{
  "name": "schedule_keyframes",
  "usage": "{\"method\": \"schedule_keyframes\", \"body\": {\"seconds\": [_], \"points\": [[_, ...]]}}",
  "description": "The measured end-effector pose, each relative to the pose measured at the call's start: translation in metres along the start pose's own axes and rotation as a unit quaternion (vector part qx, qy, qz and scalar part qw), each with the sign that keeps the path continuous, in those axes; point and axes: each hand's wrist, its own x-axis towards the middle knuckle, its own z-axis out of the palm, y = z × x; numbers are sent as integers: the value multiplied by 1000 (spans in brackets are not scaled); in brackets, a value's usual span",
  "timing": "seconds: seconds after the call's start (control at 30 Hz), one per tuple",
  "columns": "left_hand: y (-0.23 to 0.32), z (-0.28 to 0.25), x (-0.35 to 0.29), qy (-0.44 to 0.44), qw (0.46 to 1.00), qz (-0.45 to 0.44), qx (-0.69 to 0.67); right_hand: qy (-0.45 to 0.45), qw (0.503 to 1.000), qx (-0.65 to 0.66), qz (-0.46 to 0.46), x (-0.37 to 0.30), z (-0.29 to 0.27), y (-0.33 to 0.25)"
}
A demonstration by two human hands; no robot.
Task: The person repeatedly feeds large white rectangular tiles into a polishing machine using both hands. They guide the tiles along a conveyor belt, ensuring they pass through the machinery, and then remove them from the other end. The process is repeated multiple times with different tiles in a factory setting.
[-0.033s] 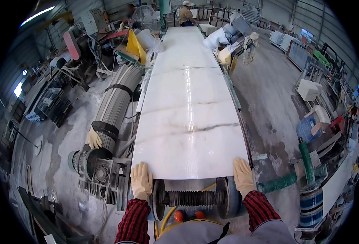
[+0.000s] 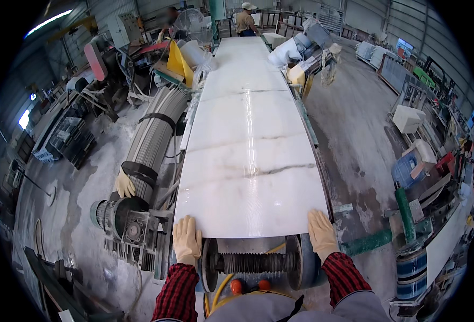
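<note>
A long, glossy white stone slab (image 2: 245, 198) with grey-brown veins stretches away from me along a machine bed. My left hand (image 2: 187, 239), in a cream glove, lies with its fingers stretched out against the near left corner of the slab. At the near right corner, my right hand (image 2: 321, 232) wears a matching glove, its fingers also extended along the edge. Neither hand is wrapped around anything. Just below the slab's near edge, between my hands, sits a dark ribbed roller (image 2: 256, 262) with a round disc at each end.
Left of the bed lie a strapped bundle of long pale strips (image 2: 152, 129), a loose glove (image 2: 124, 183) and a motor (image 2: 132, 228). A green pipe (image 2: 365, 241) runs at the right. One person (image 2: 245, 20) stands beyond the slab's far end; another (image 2: 170, 24) is at the far left.
The slab and both my hands sit very slightly lower in the picture, nearer to me. My hands keep the same places on its corners.
</note>
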Motion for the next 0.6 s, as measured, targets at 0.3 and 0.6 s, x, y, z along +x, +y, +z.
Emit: {"method": "schedule_keyframes", "body": {"seconds": [0.3,0.6], "points": [[-2,4,-6,-30,999,-19,13,3,1000,-9,8,-3,0,-3],[4,-11,-1,-34,999,7,-3,64,997,44,-10,2,-38,-30]]}}
